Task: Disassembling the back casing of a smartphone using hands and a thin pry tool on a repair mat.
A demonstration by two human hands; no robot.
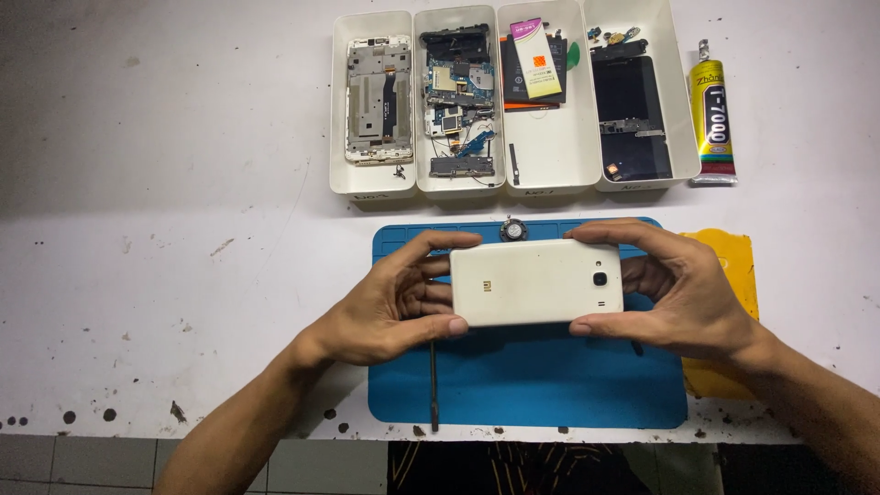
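- Left hand (390,307) and right hand (674,298) grasp a white phone (536,282) by its short ends, fingers clenched on the edges, back cover up, above the blue mat (527,385).
- The cover looks seated and the shell closed.
- Four white trays (374,183) on the tabletop (165,229) hold a frame (377,99), boards (456,101), a battery (534,69) and a screen (631,119), apparently not yet fitted.
- A glue tube (712,115) lies beside them; a thin tool (434,385) rests on the mat.

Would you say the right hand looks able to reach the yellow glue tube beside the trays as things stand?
Probably yes, once freed: the right hand now grips the white phone together with the left hand. The glue tube lies uncovered on the table, beyond that hand, with nothing between.
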